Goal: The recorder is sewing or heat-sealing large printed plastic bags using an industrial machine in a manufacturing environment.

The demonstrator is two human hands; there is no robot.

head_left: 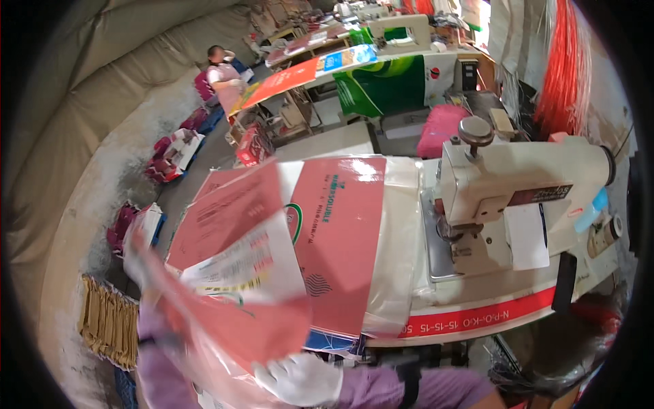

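Observation:
A red and white printed plastic sack is lifted and partly folded in front of me, its lower part blurred. My right hand, in a white glove, grips the sack's near edge with its fingers closed. My left hand, also gloved, is raised at the sack's left side. Motion smears its fingers, so their hold is unclear. Beneath the lifted sack lies a stack of similar flat red sacks on the table. To the right of the stack stands a cream industrial sewing machine.
A pink bundle sits behind the machine, and red strands hang at the far right. Brown folded material lies on the floor to the left. Farther back, a person is beside another table draped with a green printed sheet.

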